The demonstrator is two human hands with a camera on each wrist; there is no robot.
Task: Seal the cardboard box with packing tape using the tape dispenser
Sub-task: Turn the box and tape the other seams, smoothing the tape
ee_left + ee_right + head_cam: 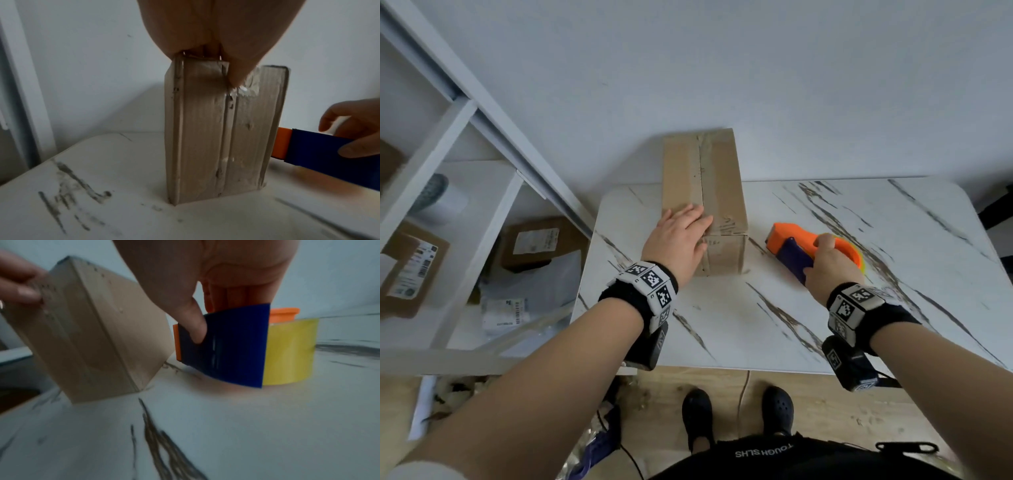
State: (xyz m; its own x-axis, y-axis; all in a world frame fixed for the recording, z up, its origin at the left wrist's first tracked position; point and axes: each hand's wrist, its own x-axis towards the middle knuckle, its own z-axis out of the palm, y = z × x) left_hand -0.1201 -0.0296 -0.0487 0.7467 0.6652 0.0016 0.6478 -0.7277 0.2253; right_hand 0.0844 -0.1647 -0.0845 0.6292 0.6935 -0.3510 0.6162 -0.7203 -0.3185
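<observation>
Centre of my head view, the cardboard box (pixel 703 192) stands on the marble table (pixel 739 325) — my left hand (pixel 678 240) lies flat on top, fingers straight. Right of it, my right hand (pixel 828 267) grips the orange tape dispenser (pixel 796 240) — thumb pressing its blue panel.

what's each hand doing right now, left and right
Left hand: open, flat on top of the cardboard box.
Right hand: gripping the tape dispenser on the table.
</observation>
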